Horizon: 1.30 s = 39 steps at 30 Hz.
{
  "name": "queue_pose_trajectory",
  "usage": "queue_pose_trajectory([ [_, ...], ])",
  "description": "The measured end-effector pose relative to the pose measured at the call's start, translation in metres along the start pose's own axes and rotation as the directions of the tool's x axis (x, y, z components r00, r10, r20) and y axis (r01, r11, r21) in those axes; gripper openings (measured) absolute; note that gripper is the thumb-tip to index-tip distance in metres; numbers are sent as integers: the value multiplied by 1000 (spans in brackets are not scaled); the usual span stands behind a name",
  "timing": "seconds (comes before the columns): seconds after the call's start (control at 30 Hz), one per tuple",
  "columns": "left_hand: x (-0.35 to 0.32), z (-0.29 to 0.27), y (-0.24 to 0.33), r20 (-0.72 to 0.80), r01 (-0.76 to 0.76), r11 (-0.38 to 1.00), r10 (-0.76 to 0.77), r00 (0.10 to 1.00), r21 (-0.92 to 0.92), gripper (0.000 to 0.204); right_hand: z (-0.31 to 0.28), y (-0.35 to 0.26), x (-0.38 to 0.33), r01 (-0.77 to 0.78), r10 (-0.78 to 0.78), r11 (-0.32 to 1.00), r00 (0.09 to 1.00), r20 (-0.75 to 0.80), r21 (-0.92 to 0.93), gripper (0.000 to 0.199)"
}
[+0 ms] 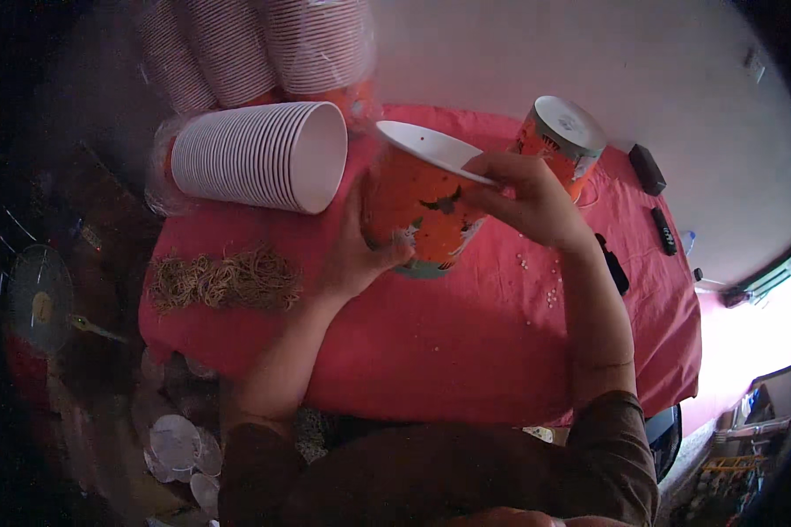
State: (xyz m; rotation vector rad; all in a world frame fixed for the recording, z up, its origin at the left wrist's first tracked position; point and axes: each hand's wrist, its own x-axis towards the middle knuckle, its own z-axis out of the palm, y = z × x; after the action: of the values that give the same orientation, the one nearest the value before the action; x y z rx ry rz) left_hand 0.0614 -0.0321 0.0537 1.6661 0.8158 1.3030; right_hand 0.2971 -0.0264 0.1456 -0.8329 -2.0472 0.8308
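Observation:
Between my hands, above the table, is a large orange paper cup (431, 206) with a white rim, dark bird prints and a green base band. It tilts, with its mouth up. My left hand (360, 246) grips its left side, thumb across the front. My right hand (527, 198) pinches the rim on the right, fingers inside the mouth and thumb outside. The inside bottom of the cup is hidden. Farther right, a similar cup (564, 140) stands upside down on the table.
A stack of nested white-rimmed cups (255, 158) lies at the left, with wrapped cup stacks (316, 53) behind. Tan rubber bands (224, 279) are heaped near the left edge. Small white beads (551, 297), a black marker (664, 230) and a dark block (647, 169) lie on the red tablecloth (448, 360).

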Motion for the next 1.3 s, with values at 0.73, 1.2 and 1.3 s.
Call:
queue_pose_trajectory([
  [0.73, -1, -17, -27, 130, 242, 773, -205, 970, -586, 76, -37, 15, -4, -3, 10, 997, 997, 83, -76, 28],
  [1.2, -4, -42, -83, 349, 303, 588, -37, 936, -750, 52, -42, 18, -8, 6, -10, 998, 998, 61, 62, 14],
  [1.3, -5, -43, -99, 320, 323, 314, -63, 945, -893, 52, -38, 16, -8, -6, 1, 991, 999, 40, 132, 13],
])
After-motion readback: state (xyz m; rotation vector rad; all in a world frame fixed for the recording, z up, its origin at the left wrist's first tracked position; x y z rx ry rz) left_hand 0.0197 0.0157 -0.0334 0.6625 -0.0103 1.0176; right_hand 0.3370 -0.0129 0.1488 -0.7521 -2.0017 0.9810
